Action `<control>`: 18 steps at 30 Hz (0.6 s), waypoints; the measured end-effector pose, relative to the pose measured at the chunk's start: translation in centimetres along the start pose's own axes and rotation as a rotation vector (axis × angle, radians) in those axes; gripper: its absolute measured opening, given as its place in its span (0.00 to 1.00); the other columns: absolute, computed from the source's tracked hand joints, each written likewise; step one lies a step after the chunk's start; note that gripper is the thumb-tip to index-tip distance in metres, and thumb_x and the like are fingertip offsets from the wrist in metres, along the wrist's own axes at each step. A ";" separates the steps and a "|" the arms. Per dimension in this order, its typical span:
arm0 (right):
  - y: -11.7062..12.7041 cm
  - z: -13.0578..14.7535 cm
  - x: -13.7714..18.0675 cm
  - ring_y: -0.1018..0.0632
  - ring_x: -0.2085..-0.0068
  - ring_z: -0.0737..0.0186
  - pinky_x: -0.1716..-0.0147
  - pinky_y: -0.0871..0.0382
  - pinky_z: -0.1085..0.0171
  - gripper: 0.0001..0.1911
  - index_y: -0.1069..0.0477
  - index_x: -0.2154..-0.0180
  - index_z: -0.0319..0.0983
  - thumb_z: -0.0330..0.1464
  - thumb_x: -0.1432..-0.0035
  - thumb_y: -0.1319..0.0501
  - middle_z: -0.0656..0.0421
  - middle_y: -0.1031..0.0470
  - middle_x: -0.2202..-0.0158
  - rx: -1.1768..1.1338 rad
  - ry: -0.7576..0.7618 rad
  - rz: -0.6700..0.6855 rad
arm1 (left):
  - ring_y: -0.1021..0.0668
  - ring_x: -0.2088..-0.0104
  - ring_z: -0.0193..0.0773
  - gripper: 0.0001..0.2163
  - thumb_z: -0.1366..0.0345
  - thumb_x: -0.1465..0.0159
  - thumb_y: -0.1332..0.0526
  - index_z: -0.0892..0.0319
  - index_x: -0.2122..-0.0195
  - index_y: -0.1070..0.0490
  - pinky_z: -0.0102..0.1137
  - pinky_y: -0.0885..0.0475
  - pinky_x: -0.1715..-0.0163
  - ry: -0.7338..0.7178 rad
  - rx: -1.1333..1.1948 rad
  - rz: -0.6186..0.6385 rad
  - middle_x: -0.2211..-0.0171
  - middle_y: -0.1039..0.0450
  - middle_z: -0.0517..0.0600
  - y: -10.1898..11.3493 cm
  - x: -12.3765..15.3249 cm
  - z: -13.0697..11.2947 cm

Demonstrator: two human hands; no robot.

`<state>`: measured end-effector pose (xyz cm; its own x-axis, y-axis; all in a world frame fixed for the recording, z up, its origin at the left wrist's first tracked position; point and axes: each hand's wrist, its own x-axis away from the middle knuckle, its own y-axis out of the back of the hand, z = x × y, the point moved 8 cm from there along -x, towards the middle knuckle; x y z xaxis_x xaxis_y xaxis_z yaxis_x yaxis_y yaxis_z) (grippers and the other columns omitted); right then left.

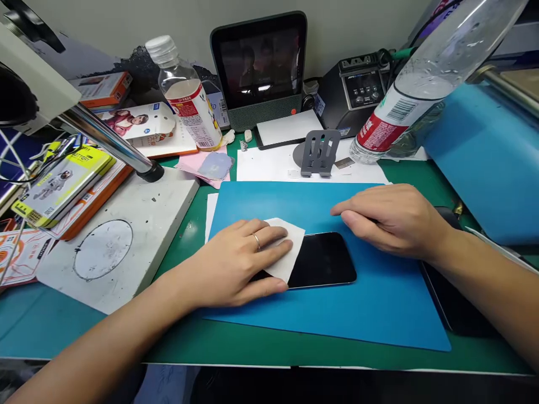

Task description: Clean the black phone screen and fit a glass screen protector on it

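A smartphone (324,260) with a dark screen lies face up on a blue mat (337,314). My left hand (242,261), a ring on one finger, presses a white wipe (295,247) down onto the left part of the screen. Its thumb rests along the phone's near edge, and the palm covers the phone's left end. To the right, my right hand (389,221) is over the mat, apart from the phone. Its index finger points left beside the thumb while the other fingers curl under. I see nothing in its grasp.
A grey phone stand (320,154), a water bottle (404,106) and a drink bottle (189,101) stand behind the mat, with a smart display (261,67) at the back. Boxes (63,185) and a white board (147,235) lie left. A dark device (455,297) lies under my right forearm.
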<state>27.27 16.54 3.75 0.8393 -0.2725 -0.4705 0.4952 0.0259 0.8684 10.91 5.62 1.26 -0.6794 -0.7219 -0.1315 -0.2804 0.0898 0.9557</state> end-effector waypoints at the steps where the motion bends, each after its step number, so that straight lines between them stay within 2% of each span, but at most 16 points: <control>1: 0.1 -0.1 0.0 0.20 0.74 0.63 0.73 0.31 0.63 0.16 0.23 0.67 0.41 0.29 0.28 0.45 0.61 0.19 0.75 -0.002 -0.011 0.007 | 0.23 0.42 0.58 0.27 0.48 0.22 0.48 0.66 0.37 0.28 0.51 0.24 0.44 -0.008 -0.002 -0.004 0.35 0.28 0.66 -0.1 0.0 -0.2; 5: 0.6 0.6 -0.2 0.18 0.73 0.63 0.72 0.30 0.63 0.14 0.22 0.66 0.41 0.28 0.29 0.43 0.60 0.17 0.73 0.000 0.018 0.034 | 0.29 0.33 0.64 0.30 0.44 0.23 0.48 0.64 0.34 0.30 0.59 0.31 0.35 -0.020 0.000 0.002 0.28 0.38 0.69 -0.8 -0.1 -1.2; 8: 0.8 1.5 -0.4 0.19 0.74 0.64 0.72 0.29 0.64 0.11 0.21 0.63 0.39 0.28 0.30 0.42 0.61 0.17 0.74 0.008 0.072 0.026 | 0.35 0.28 0.68 0.32 0.40 0.25 0.47 0.58 0.30 0.32 0.67 0.39 0.31 -0.012 0.001 0.038 0.25 0.45 0.70 -1.5 -0.1 -1.6; 12: 0.5 2.7 -0.4 0.22 0.76 0.65 0.73 0.30 0.63 0.11 0.21 0.61 0.39 0.28 0.31 0.43 0.62 0.19 0.75 0.033 0.151 0.041 | 0.46 0.23 0.72 0.36 0.34 0.29 0.47 0.49 0.26 0.38 0.74 0.48 0.31 -0.003 -0.020 0.052 0.22 0.53 0.68 -2.3 -0.6 -2.0; 15: 0.1 3.6 -0.3 0.25 0.77 0.64 0.74 0.34 0.62 0.12 0.22 0.62 0.40 0.26 0.31 0.44 0.63 0.21 0.76 0.123 0.226 0.053 | 0.53 0.22 0.74 0.36 0.33 0.30 0.47 0.46 0.27 0.36 0.79 0.56 0.32 0.007 -0.047 0.022 0.21 0.54 0.65 -2.4 -1.3 -2.3; 18: -0.3 4.3 -0.3 0.26 0.76 0.64 0.74 0.36 0.61 0.13 0.23 0.66 0.41 0.26 0.32 0.44 0.64 0.22 0.77 0.198 0.281 0.056 | 0.57 0.22 0.74 0.33 0.35 0.29 0.47 0.45 0.29 0.34 0.79 0.60 0.33 0.029 -0.048 0.013 0.21 0.56 0.63 -2.6 -1.9 -2.4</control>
<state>25.92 12.51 4.27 0.9064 0.0000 -0.4224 0.4168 -0.1617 0.8945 14.54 5.07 -0.33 -0.6628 -0.7404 -0.1119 -0.2382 0.0668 0.9689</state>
